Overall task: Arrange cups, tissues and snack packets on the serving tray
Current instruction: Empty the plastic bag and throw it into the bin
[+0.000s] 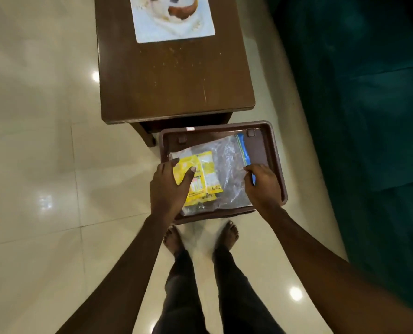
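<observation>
A brown plastic serving tray (268, 150) hangs in the air above my feet, just in front of the wooden table. A clear zip bag (227, 169) with a blue seal lies across it, and yellow snack packets (207, 179) show inside the bag. My left hand (168, 186) grips the tray's left edge, its thumb and fingers pressing on the yellow packets. At the tray's right side, my right hand (263, 186) holds the rim, with fingers on the bag near the blue seal. No cups or tissues are in view.
A dark wooden table (176, 80) stands ahead with a white printed mat (171, 18) at its far end. A dark green sofa (369, 92) runs along the right. Glossy cream floor tiles (36, 141) lie to the left and under my bare feet.
</observation>
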